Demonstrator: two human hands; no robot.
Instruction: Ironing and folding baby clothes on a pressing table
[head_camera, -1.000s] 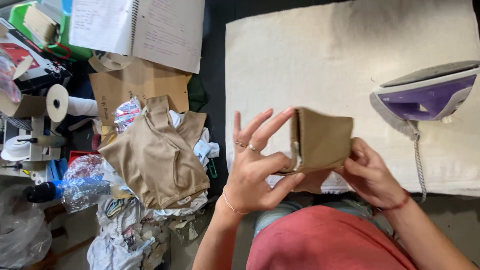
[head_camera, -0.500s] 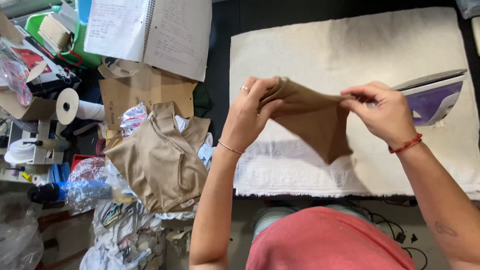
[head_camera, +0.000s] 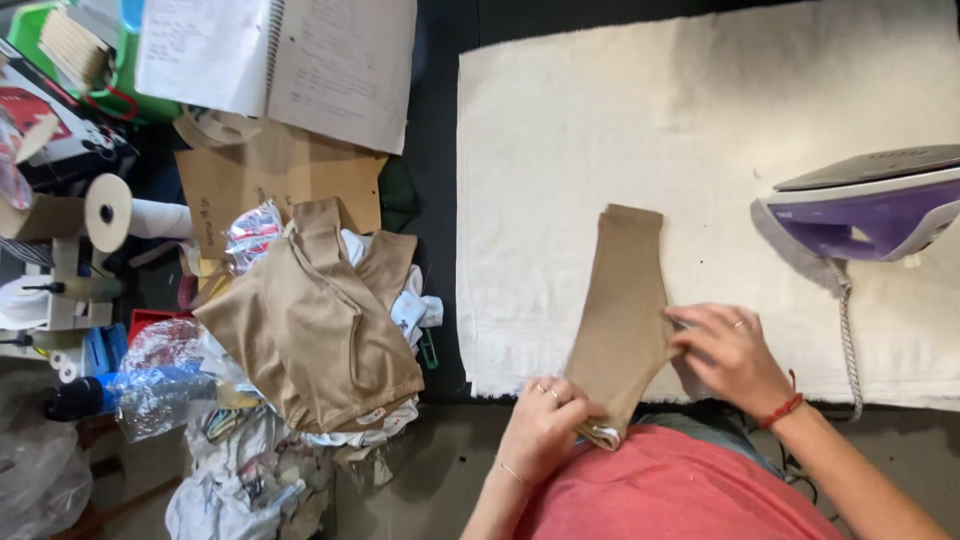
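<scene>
A tan fabric piece (head_camera: 622, 305), long and narrow, is laid lengthwise on the cream pressing cloth (head_camera: 600, 130), its far end squared off and its near end hanging past the cloth's front edge. That near end is pinched by the left hand (head_camera: 545, 428), fingers curled over the cloth; a pale inner layer shows at the bottom corner, but what it is cannot be made out. The right hand (head_camera: 728, 352) is pressed on the piece's right edge with fingers flat and spread, not closed around anything; part of the fabric beneath it is hidden. A ring is seen on each hand, a red cord on the right wrist. Both forearms are cut off by the lower frame, and a red shirt blocks the near table edge.

A purple and grey steam iron (head_camera: 865, 205) is stood at the right, well apart from the fabric, its nose cut off by the frame edge; its braided cord (head_camera: 848, 330) is run down over the cloth.

To the left, off the cloth, a tan sewn garment (head_camera: 315, 320) is heaped on white scraps and plastic bags. Behind it, brown paper pattern pieces (head_camera: 270, 185) are partly covered by an open spiral notebook (head_camera: 285, 55), its top cut off. A tape roll (head_camera: 105, 212) and a green basket (head_camera: 60, 45) are seen at the far left, mostly obscured by clutter.
</scene>
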